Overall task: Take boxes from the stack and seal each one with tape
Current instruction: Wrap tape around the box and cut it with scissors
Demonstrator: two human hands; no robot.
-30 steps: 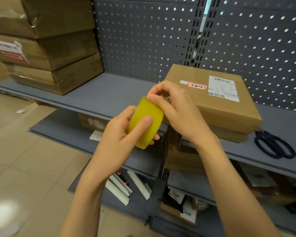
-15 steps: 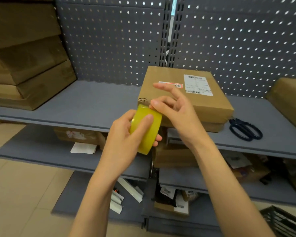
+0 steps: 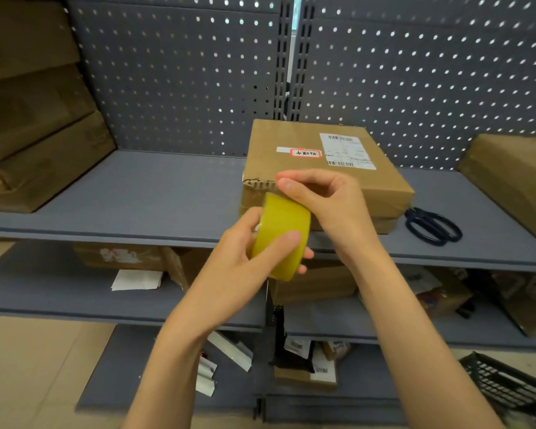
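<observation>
Gripped the yellow tape roll (image 3: 281, 235) in the left hand (image 3: 242, 261) — pinched at its top edge with the right hand (image 3: 322, 199), just before the labelled box (image 3: 322, 168) on the shelf (image 3: 136, 193).

Tape roll (image 3: 281, 233) is covering the box's (image 3: 322, 168) front-left corner, and the right hand (image 3: 325, 202) is hiding the front edge, so can't tell if any tape's actually being pulled off. Label text on the box is too small to read, tbh. Stack of boxes (image 3: 34, 119) is getting cut off at the left edge, another box (image 3: 514, 181) is running off the right edge, and the black basket (image 3: 514, 388) is clipped btm right. Lower-shelf stuff's too dark/blurry to ID.
</observation>
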